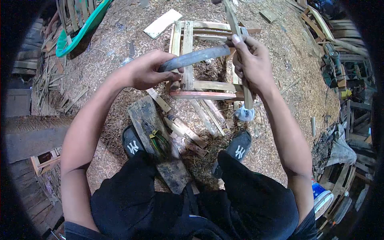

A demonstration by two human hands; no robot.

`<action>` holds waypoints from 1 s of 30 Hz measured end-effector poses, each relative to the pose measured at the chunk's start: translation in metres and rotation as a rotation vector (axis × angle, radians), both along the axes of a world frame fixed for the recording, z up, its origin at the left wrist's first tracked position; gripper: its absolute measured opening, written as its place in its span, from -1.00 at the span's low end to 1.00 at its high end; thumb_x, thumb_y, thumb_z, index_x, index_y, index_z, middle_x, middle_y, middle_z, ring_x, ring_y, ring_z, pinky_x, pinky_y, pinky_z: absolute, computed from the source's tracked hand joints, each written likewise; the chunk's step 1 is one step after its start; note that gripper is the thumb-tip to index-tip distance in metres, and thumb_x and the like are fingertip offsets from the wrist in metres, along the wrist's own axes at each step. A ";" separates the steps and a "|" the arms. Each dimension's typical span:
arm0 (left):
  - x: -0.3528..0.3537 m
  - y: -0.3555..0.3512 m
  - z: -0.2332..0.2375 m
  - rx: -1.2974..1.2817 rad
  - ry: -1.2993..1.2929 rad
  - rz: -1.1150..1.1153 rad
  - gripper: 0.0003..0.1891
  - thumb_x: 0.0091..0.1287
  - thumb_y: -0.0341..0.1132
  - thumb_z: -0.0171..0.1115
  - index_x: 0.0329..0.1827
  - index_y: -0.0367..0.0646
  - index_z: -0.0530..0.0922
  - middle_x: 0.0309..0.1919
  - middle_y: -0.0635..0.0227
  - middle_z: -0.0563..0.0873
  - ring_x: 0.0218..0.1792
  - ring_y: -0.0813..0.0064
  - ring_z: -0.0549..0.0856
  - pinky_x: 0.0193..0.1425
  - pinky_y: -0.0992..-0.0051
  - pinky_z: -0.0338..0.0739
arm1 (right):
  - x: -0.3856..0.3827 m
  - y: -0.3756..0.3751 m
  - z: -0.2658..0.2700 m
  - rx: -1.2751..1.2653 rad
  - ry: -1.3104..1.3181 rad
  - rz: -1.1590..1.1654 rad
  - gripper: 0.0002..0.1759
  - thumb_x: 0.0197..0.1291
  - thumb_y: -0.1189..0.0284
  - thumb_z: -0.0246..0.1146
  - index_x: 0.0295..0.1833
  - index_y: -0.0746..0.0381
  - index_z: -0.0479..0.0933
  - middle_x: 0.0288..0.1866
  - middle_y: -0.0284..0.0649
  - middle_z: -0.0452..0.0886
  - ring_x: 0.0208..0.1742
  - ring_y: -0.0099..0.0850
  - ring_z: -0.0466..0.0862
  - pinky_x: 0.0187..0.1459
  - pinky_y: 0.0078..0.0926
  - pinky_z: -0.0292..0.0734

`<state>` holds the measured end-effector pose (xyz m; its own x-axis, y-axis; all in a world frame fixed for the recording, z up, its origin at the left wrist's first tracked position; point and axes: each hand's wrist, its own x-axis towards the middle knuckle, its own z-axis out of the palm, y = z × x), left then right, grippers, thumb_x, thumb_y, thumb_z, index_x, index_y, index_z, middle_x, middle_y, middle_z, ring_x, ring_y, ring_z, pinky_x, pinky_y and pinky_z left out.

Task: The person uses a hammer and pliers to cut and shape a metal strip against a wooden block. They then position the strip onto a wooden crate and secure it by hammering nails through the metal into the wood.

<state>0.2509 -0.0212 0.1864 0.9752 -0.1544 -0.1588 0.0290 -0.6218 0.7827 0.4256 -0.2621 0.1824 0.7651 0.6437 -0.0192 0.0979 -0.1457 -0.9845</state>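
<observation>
My left hand (147, 72) grips the handle end of a long grey blade (197, 57) that lies across in front of me. My right hand (252, 62) is closed around a thin upright wooden slat (231, 16), with the blade's tip resting against it at the thumb. The slat's lower end (247, 98) reaches down past my wrist toward a small pale bundle (244, 114). Under both hands stands a wooden crate frame (202, 86) of pale slats.
A dark worn plank (141, 116) lies between my feet, with pliers (158, 143) on it and loose slats (208, 116) beside it. Wood shavings cover the floor (288, 52). A green plastic chair (80, 30) stands far left; scrap wood and machinery (334, 60) crowd the right.
</observation>
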 end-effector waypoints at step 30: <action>-0.259 0.087 -0.040 0.300 0.131 0.602 -0.48 0.59 0.06 0.24 0.14 -0.33 0.67 -0.42 0.34 0.58 -0.31 0.51 0.53 -0.17 0.34 0.44 | -0.118 -0.024 -0.044 -0.331 -0.385 0.768 -0.74 0.36 0.44 0.46 0.09 0.29 0.66 -0.16 -0.22 0.71 -0.12 -0.47 0.66 -0.05 -0.36 0.62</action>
